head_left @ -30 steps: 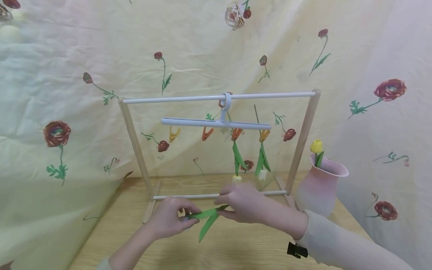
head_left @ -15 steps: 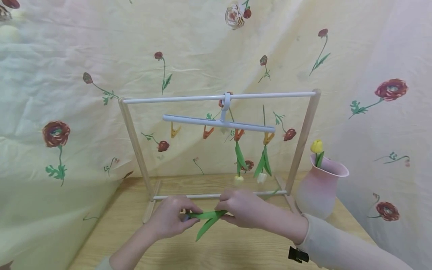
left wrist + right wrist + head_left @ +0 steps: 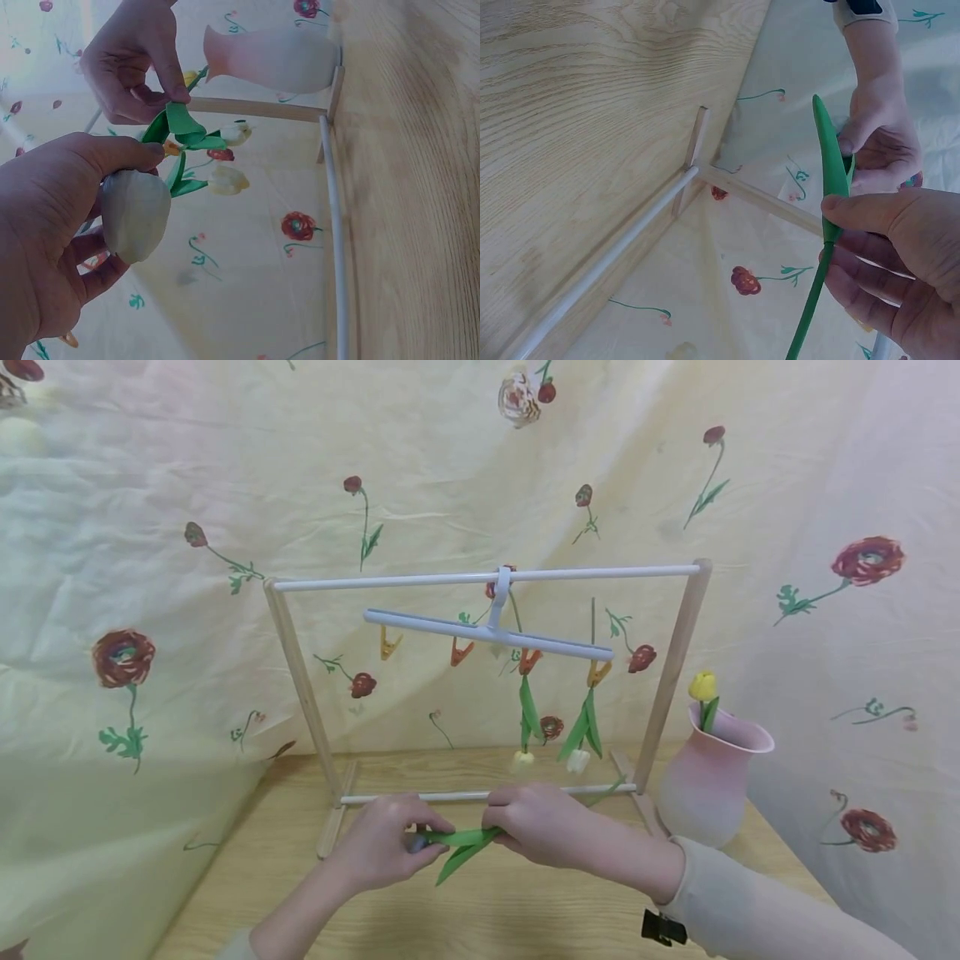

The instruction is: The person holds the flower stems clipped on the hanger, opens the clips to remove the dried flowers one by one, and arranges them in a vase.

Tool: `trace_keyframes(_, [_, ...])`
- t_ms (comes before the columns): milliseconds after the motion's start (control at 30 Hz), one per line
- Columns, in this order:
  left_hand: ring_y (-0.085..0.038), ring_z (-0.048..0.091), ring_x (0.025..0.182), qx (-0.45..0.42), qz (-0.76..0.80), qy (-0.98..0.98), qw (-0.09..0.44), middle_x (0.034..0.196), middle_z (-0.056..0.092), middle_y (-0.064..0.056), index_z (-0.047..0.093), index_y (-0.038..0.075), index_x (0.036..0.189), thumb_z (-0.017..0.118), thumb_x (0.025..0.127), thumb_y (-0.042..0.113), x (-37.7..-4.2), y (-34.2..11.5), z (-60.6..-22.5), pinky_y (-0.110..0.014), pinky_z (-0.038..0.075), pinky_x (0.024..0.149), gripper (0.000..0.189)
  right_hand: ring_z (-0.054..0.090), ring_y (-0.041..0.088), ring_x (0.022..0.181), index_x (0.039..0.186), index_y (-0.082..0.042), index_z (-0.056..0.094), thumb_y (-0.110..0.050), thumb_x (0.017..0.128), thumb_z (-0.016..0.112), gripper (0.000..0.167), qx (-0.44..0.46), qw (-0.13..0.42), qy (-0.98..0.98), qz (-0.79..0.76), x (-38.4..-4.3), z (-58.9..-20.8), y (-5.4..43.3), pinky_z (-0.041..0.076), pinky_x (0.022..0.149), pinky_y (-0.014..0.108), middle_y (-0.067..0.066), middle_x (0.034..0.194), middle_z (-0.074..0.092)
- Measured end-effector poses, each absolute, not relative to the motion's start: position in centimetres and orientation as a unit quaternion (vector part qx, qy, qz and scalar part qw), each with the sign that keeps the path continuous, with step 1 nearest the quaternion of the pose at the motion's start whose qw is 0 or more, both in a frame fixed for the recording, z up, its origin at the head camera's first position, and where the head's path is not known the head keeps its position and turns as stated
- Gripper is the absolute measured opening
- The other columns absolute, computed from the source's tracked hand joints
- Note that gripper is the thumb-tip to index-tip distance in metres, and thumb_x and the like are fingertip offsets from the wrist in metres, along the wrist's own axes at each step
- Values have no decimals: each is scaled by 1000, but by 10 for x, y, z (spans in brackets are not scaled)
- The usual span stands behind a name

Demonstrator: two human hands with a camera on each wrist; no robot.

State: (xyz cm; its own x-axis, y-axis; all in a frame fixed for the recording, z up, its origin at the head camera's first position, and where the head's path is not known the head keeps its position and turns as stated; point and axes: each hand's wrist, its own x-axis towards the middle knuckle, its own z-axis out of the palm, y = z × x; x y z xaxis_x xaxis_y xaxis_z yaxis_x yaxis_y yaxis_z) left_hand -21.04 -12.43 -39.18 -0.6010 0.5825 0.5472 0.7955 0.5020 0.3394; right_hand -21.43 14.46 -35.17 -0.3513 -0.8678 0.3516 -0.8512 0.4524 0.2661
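Low over the wooden table, both hands hold one artificial tulip lying sideways. My left hand [image 3: 386, 843] pinches it just behind the pale bloom [image 3: 136, 214], which sits against the fingers in the left wrist view. My right hand [image 3: 543, 827] pinches the base of the green leaves [image 3: 465, 843] between thumb and fingers. From there the green stem [image 3: 810, 300] runs on past the fingers in the right wrist view. Beyond the hands, a pale yellow tulip [image 3: 523, 762] and a white tulip [image 3: 577, 762] hang bloom-down from clips on a white hanger [image 3: 442, 627].
A wooden rack [image 3: 678, 668] with white rods stands behind the hands and carries the hanger. On the hanger's left half, a yellow clip [image 3: 388, 645] and an orange clip [image 3: 461, 652] hold nothing. At right stands a pink-and-white vase [image 3: 708, 785] with a yellow tulip [image 3: 703, 687].
The hanger has swung so its right end sits lower and its left end higher, and its tulips sway. My right fingers have closed in around the leaf base; my left hand has barely moved.
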Motion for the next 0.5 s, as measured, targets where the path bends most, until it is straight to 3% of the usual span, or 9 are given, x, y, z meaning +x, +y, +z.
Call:
trace_keyframes(233, [4,66,79,-402,-293,-841,211,90,80,9,83,18,95,92,81,10,-213,-120,-395,-15,55,68,18,64,-1,71,87,-19,75,-19,86,89,14,514,247,-821,-29,-214,-354,146,53,61,12,-9,83,67])
trace_keyframes(500, [3,68,80,-396,-320,-839,191,90,80,8,83,17,98,94,78,13,-216,-121,-395,-21,57,73,23,66,3,72,87,-18,75,-19,85,90,15,500,254,-827,-29,-215,-357,149,55,61,15,-9,84,69])
